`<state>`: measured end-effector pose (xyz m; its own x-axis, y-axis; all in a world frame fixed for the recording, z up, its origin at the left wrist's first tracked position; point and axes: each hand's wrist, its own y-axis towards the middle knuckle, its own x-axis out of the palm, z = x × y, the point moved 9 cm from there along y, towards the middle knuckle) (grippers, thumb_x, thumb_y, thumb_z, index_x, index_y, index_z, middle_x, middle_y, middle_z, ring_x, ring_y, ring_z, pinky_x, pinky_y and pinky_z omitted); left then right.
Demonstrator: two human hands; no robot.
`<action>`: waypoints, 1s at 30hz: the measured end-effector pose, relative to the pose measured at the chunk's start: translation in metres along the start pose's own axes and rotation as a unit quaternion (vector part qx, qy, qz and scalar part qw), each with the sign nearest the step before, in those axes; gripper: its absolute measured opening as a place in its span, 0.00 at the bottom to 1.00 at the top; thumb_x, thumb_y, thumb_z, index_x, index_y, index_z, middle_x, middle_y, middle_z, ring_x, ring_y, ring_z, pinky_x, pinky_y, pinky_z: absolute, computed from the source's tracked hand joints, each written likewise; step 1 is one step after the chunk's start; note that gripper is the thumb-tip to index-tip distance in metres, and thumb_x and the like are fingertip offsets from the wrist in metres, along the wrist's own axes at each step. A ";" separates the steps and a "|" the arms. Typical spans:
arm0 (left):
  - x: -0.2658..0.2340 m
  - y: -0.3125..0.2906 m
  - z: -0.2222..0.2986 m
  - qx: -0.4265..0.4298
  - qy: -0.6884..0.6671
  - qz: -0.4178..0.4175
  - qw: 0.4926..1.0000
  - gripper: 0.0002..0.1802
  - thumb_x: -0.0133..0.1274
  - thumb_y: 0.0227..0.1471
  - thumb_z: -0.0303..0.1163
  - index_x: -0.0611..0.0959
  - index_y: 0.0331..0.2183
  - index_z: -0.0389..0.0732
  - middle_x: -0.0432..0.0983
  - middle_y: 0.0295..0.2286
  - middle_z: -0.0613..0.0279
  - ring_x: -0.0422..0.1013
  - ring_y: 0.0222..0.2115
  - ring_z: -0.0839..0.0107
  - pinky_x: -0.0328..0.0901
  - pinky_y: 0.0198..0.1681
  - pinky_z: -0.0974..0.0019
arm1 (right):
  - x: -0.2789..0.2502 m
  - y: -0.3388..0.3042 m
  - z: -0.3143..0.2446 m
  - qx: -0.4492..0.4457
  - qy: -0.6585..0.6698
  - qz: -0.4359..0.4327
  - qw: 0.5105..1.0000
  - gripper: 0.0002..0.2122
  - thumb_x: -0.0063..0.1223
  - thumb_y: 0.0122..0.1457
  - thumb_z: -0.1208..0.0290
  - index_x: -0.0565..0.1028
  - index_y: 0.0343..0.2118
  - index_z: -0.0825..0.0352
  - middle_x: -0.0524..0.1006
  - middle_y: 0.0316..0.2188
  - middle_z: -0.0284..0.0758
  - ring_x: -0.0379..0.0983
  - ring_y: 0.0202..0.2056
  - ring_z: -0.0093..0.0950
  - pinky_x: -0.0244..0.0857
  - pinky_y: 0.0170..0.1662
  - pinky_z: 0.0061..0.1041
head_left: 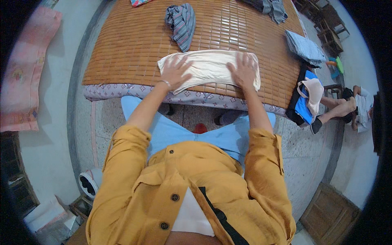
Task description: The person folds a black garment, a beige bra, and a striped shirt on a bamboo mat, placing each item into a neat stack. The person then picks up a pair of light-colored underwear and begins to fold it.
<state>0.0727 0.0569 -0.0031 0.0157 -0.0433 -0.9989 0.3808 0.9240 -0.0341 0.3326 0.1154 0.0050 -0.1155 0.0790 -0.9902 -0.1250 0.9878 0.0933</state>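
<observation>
A cream-white cloth garment (208,67) lies spread near the front edge of a bed covered with a brown slatted mat (130,49). My left hand (175,73) presses flat on the garment's left end, its fingers spread. On the right end rests my right hand (243,71), also flat with the fingers apart. Neither hand grips anything. Just beyond the garment sits a crumpled grey striped piece of clothing (181,26).
At the bed's right edge lie a folded striped cloth (305,47) and a pale bra (313,92) over blue and black clothing (300,102). Dark grey clothing (274,9) lies at the far side. Beyond the right edge, another person (347,108) sits. A pink curtain (28,69) hangs left.
</observation>
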 end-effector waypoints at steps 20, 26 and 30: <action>-0.039 -0.012 0.009 -0.021 -0.122 0.088 0.988 0.31 0.51 0.49 0.44 0.65 0.54 0.47 0.57 0.54 0.53 0.52 0.56 0.56 0.40 0.56 0.38 | -0.049 0.020 -0.016 -0.107 0.012 0.115 0.988 0.15 0.50 0.51 0.61 0.72 0.39 0.66 0.71 0.41 0.40 0.65 0.45 0.39 0.54 0.50 0.45; -0.058 0.046 0.029 0.052 -0.283 0.171 0.942 0.27 0.53 0.46 0.31 0.68 0.50 0.41 0.65 0.47 0.51 0.62 0.49 0.55 0.57 0.52 0.57 | -0.059 0.027 -0.074 -0.112 0.182 0.047 0.976 0.06 0.50 0.52 0.68 0.75 0.30 0.63 0.74 0.32 0.42 0.72 0.34 0.41 0.66 0.34 0.37; -0.045 0.087 0.029 0.045 -0.282 0.158 0.945 0.28 0.56 0.43 0.31 0.69 0.48 0.38 0.65 0.47 0.49 0.61 0.49 0.54 0.57 0.52 0.60 | -0.040 -0.030 -0.086 0.050 0.449 -0.089 0.888 0.12 0.51 0.53 0.64 0.76 0.25 0.69 0.75 0.19 0.40 0.72 0.22 0.34 0.67 0.27 0.32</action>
<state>0.1317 0.1287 0.0394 0.6223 0.0107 -0.7827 0.3509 0.8899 0.2913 0.2564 0.0715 0.0510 -0.8473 -0.1735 -0.5020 -0.1363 0.9845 -0.1102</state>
